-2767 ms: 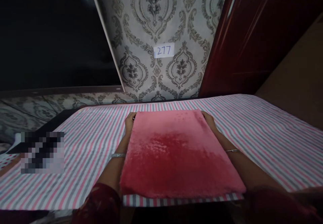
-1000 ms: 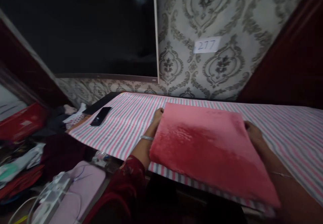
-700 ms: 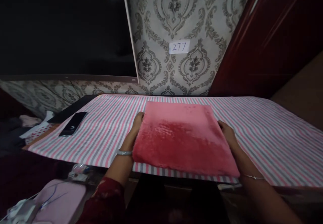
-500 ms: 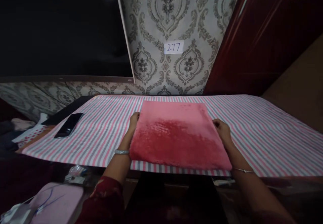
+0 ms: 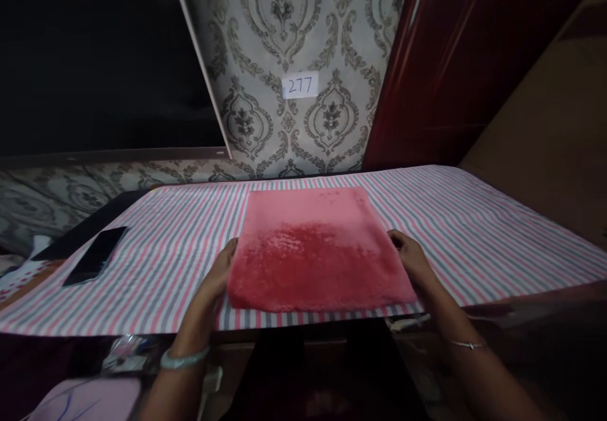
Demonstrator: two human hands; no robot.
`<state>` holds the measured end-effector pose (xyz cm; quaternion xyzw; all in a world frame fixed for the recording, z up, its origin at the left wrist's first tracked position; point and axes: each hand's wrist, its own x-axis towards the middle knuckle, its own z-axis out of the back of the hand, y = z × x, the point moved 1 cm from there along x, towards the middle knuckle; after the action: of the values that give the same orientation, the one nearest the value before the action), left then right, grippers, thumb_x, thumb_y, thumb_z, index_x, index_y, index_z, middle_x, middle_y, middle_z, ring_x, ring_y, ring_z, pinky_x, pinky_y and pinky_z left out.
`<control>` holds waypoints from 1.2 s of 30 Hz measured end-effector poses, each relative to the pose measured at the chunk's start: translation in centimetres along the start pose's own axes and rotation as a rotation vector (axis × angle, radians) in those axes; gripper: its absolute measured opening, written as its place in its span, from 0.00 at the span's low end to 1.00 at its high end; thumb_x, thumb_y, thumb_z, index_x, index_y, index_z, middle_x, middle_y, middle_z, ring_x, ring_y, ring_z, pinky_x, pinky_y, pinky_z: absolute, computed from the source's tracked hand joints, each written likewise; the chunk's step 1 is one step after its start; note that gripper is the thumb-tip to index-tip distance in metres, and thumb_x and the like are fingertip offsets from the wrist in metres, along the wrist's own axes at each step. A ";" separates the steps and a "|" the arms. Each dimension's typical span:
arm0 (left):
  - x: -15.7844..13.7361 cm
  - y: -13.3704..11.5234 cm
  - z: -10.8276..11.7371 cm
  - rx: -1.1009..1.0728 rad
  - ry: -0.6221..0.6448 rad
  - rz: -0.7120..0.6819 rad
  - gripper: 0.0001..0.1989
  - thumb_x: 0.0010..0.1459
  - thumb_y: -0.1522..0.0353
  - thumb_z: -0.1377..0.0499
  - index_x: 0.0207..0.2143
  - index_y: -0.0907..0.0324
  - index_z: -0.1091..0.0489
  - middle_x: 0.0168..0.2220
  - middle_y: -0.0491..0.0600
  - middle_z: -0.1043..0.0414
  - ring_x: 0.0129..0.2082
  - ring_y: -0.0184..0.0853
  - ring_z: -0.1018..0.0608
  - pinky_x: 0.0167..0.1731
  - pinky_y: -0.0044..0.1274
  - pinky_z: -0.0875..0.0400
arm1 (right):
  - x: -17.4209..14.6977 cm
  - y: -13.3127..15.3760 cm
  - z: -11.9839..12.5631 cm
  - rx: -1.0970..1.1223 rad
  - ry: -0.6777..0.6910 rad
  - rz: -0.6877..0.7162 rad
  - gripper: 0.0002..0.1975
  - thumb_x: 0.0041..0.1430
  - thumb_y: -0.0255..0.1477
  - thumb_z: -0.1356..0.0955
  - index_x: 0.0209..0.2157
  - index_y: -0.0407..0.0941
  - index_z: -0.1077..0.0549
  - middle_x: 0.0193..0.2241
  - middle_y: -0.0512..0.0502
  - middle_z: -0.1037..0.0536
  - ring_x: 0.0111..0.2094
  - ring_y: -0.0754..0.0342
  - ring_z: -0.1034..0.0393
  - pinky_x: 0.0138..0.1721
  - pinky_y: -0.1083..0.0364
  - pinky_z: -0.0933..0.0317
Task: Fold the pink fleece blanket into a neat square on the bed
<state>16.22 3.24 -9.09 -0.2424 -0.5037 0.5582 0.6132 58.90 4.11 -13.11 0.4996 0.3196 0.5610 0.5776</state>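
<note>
A folded plush cloth (image 5: pixel 313 263), pink toward the back and deeper red at the front, lies in a flat square on the striped tablecloth (image 5: pixel 175 263). At its left edge is my left hand (image 5: pixel 222 266), with the fingertips partly hidden behind the cloth and a pale bangle on the wrist. My right hand (image 5: pixel 410 253) has its fingers curled in at the right edge, gripping the side of the fabric. A thin bracelet circles that wrist.
To the left on the table lies a black phone (image 5: pixel 96 256). A large dark television screen (image 5: pixel 104 67) and a wall bearing a paper label (image 5: pixel 300 85) stand behind. Dark red furniture (image 5: pixel 427 73) rises at the back right. A pink stool top (image 5: pixel 90 399) shows below left.
The view has turned somewhat to the right, shifting the scene left. My left hand has slid nearer along the cloth's left edge. The right hand still rests at the right edge.
</note>
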 end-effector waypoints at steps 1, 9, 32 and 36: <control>-0.4 -0.3 0.2 -0.026 0.077 0.016 0.18 0.41 0.55 0.31 0.33 0.54 0.23 0.37 0.53 0.20 0.37 0.45 0.20 0.41 0.34 0.22 | -0.4 0.3 0.1 -0.026 -0.001 0.030 0.11 0.43 0.38 0.30 0.27 0.47 0.29 0.26 0.50 0.27 0.29 0.52 0.35 0.31 0.55 0.39; -2.7 -0.9 0.1 -0.153 0.060 0.210 0.27 0.44 0.51 0.31 0.41 0.61 0.21 0.42 0.55 0.20 0.47 0.48 0.21 0.46 0.33 0.23 | -0.1 -0.3 0.5 -0.200 -0.178 0.156 0.14 0.50 0.43 0.34 0.22 0.48 0.30 0.23 0.48 0.28 0.27 0.51 0.36 0.30 0.53 0.43; -5.4 0.4 0.1 -0.171 0.088 0.201 0.30 0.41 0.53 0.26 0.46 0.58 0.19 0.52 0.57 0.22 0.56 0.51 0.24 0.60 0.39 0.32 | -4.6 -0.8 1.7 -0.058 -0.041 0.015 0.10 0.48 0.39 0.29 0.27 0.47 0.28 0.22 0.52 0.29 0.26 0.54 0.35 0.28 0.56 0.40; -5.7 0.6 0.3 -0.253 0.089 0.183 0.26 0.47 0.55 0.29 0.47 0.57 0.19 0.55 0.55 0.24 0.58 0.49 0.26 0.61 0.36 0.34 | -4.7 -0.6 1.7 -0.125 -0.141 0.055 0.12 0.52 0.41 0.32 0.24 0.47 0.29 0.21 0.52 0.31 0.24 0.55 0.37 0.27 0.57 0.42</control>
<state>16.42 -2.03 -11.44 -0.3871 -0.5178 0.5326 0.5462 59.92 -0.75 -14.08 0.5091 0.2287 0.5590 0.6132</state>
